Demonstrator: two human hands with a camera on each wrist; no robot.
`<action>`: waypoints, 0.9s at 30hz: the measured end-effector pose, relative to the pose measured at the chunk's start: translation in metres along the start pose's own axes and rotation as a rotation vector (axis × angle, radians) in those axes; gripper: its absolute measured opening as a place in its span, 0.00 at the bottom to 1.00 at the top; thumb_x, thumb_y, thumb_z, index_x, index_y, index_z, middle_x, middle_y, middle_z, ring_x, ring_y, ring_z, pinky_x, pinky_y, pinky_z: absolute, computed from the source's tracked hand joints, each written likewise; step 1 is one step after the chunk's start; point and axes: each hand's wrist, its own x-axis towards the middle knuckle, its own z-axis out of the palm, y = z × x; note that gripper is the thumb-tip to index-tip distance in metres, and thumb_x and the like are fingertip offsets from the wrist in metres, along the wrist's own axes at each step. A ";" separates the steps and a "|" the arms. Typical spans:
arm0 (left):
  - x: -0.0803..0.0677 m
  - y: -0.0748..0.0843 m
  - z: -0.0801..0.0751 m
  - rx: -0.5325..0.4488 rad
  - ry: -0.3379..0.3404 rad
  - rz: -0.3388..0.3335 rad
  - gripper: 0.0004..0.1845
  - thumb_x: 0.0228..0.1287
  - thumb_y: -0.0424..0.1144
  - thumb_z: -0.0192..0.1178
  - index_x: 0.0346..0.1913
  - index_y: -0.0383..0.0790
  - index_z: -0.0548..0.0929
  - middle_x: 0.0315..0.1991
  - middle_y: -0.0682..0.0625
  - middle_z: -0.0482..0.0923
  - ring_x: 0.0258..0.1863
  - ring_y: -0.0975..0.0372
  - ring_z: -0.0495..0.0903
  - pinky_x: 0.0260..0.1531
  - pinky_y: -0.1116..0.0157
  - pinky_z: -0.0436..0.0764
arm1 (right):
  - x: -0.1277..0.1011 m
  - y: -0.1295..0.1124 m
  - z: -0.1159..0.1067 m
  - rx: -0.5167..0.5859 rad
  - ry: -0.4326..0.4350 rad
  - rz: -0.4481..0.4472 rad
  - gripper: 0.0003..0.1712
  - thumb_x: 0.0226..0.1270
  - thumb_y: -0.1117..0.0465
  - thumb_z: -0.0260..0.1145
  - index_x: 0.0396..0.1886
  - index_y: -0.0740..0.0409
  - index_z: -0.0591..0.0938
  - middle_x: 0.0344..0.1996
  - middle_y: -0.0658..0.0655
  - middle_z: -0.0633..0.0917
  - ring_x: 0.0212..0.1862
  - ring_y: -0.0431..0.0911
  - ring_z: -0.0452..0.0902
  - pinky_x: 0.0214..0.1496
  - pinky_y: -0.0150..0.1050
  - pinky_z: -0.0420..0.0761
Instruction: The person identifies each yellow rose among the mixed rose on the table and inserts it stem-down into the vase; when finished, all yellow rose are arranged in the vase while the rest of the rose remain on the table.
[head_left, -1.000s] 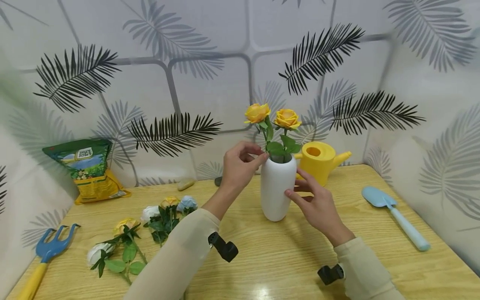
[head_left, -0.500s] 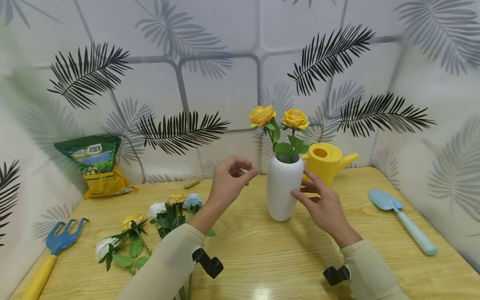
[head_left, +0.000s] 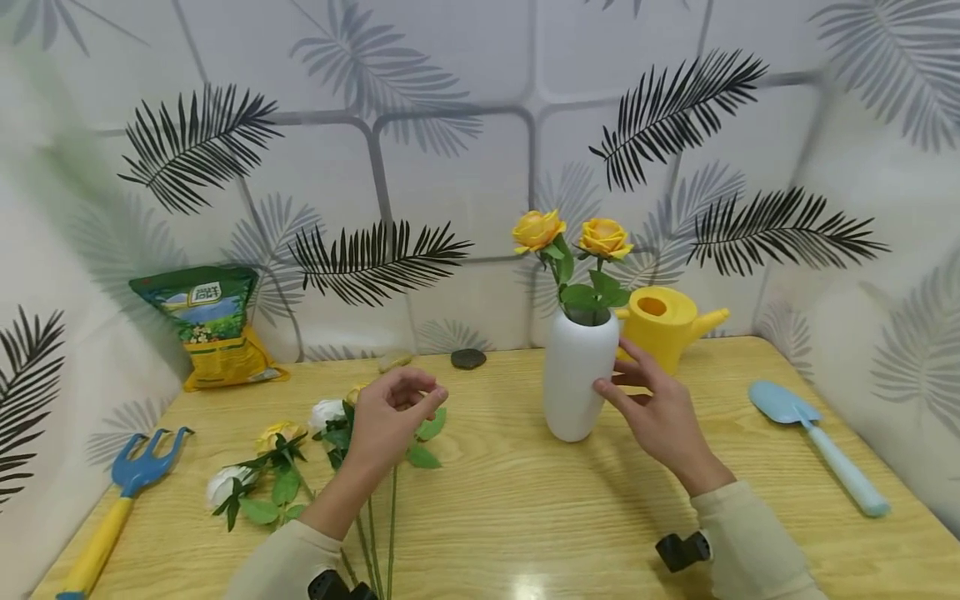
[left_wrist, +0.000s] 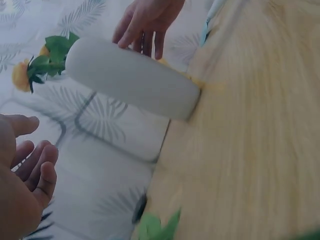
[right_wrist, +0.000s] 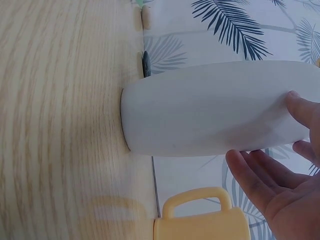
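A small gardening or flower-arranging corner, staged like a hobby booth: palm-leaf wallpaper [head_left: 360, 258] wraps a wooden table [head_left: 570, 517], with a bag of potting soil [head_left: 206, 325], a yellow watering can [head_left: 663, 325], a blue hand rake [head_left: 127, 492], a light-blue trowel [head_left: 817, 442] and loose artificial roses [head_left: 285, 467] lying about.

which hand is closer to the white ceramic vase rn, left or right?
Right. The right hand rests its fingertips against the side of the tall white ceramic vase. The left hand hangs apart from it, over the loose flowers on the wooden table, holding nothing.
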 end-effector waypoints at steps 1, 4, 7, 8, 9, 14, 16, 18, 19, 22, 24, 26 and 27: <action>-0.003 -0.003 -0.005 0.009 0.014 -0.001 0.09 0.64 0.32 0.69 0.45 0.32 0.84 0.39 0.40 0.85 0.29 0.67 0.83 0.32 0.70 0.83 | 0.000 0.000 -0.001 -0.002 0.000 0.003 0.37 0.71 0.60 0.68 0.76 0.56 0.66 0.55 0.71 0.84 0.51 0.63 0.86 0.50 0.56 0.86; -0.012 -0.011 -0.022 0.029 0.051 -0.017 0.10 0.64 0.31 0.69 0.46 0.31 0.83 0.41 0.40 0.85 0.34 0.70 0.83 0.38 0.72 0.84 | -0.001 -0.001 -0.003 -0.004 -0.001 0.013 0.37 0.71 0.59 0.68 0.77 0.56 0.65 0.56 0.70 0.84 0.52 0.63 0.85 0.50 0.56 0.86; -0.020 -0.018 -0.039 0.074 0.084 -0.059 0.11 0.64 0.31 0.69 0.46 0.31 0.83 0.43 0.40 0.85 0.37 0.72 0.82 0.41 0.75 0.82 | -0.001 -0.003 -0.004 -0.007 -0.004 0.019 0.37 0.72 0.58 0.68 0.77 0.56 0.65 0.56 0.70 0.84 0.52 0.63 0.85 0.50 0.56 0.86; -0.023 -0.019 -0.044 0.094 0.094 -0.076 0.11 0.64 0.32 0.69 0.47 0.31 0.83 0.43 0.40 0.85 0.37 0.72 0.82 0.41 0.75 0.82 | -0.001 -0.003 -0.004 -0.007 -0.006 0.021 0.37 0.72 0.58 0.68 0.77 0.56 0.65 0.56 0.70 0.84 0.51 0.63 0.85 0.50 0.56 0.86; -0.026 -0.021 -0.049 0.125 0.101 -0.094 0.11 0.64 0.32 0.69 0.47 0.32 0.83 0.44 0.41 0.85 0.37 0.73 0.82 0.41 0.76 0.82 | -0.001 -0.003 -0.003 -0.007 -0.008 0.023 0.37 0.72 0.58 0.68 0.77 0.55 0.65 0.56 0.70 0.84 0.51 0.63 0.85 0.51 0.56 0.86; -0.038 -0.027 -0.067 0.299 0.075 -0.192 0.12 0.64 0.36 0.70 0.47 0.34 0.83 0.42 0.43 0.86 0.35 0.71 0.82 0.39 0.74 0.82 | -0.001 -0.003 -0.002 -0.001 -0.012 0.026 0.37 0.72 0.57 0.67 0.77 0.54 0.65 0.57 0.70 0.84 0.53 0.63 0.85 0.51 0.56 0.85; -0.042 -0.029 -0.071 0.347 0.048 -0.235 0.13 0.64 0.37 0.70 0.48 0.34 0.83 0.42 0.45 0.86 0.35 0.69 0.82 0.38 0.73 0.81 | 0.000 -0.003 -0.002 0.001 -0.013 0.022 0.37 0.72 0.58 0.67 0.77 0.54 0.65 0.57 0.70 0.83 0.53 0.63 0.85 0.51 0.56 0.85; -0.046 -0.032 -0.073 0.383 0.027 -0.265 0.14 0.64 0.37 0.70 0.49 0.34 0.83 0.41 0.46 0.86 0.36 0.67 0.82 0.37 0.72 0.81 | 0.000 -0.003 -0.001 0.002 -0.014 0.018 0.37 0.72 0.58 0.67 0.77 0.54 0.65 0.57 0.70 0.84 0.53 0.63 0.85 0.51 0.56 0.85; -0.047 -0.033 -0.073 0.397 0.017 -0.275 0.14 0.64 0.37 0.70 0.49 0.34 0.83 0.41 0.46 0.86 0.36 0.66 0.82 0.37 0.72 0.81 | 0.000 -0.003 -0.001 0.002 -0.012 0.017 0.37 0.72 0.58 0.67 0.77 0.54 0.65 0.57 0.70 0.84 0.53 0.63 0.85 0.51 0.56 0.85; -0.048 -0.035 -0.072 0.455 0.001 -0.275 0.14 0.64 0.39 0.70 0.49 0.35 0.84 0.39 0.48 0.86 0.35 0.64 0.82 0.35 0.71 0.81 | 0.000 -0.001 -0.001 0.003 -0.006 0.009 0.37 0.71 0.58 0.68 0.77 0.53 0.65 0.56 0.70 0.84 0.53 0.62 0.85 0.51 0.56 0.86; -0.049 -0.036 -0.071 0.482 -0.007 -0.269 0.14 0.63 0.39 0.71 0.47 0.35 0.84 0.37 0.49 0.87 0.33 0.64 0.81 0.32 0.70 0.80 | 0.000 0.001 -0.001 0.011 -0.002 0.001 0.37 0.71 0.59 0.68 0.77 0.53 0.66 0.56 0.70 0.84 0.52 0.62 0.86 0.50 0.55 0.86; -0.050 -0.038 -0.070 0.491 -0.015 -0.270 0.14 0.63 0.40 0.71 0.46 0.35 0.85 0.35 0.50 0.87 0.32 0.64 0.81 0.30 0.70 0.79 | 0.000 0.002 0.000 0.019 -0.002 -0.003 0.37 0.71 0.59 0.68 0.76 0.53 0.66 0.56 0.70 0.84 0.51 0.62 0.86 0.49 0.54 0.86; -0.050 -0.038 -0.070 0.492 -0.019 -0.270 0.14 0.62 0.40 0.71 0.46 0.34 0.84 0.35 0.50 0.87 0.31 0.64 0.81 0.30 0.70 0.79 | 0.000 0.001 0.000 0.023 -0.004 -0.001 0.37 0.71 0.59 0.68 0.77 0.53 0.66 0.56 0.70 0.84 0.51 0.62 0.86 0.49 0.54 0.86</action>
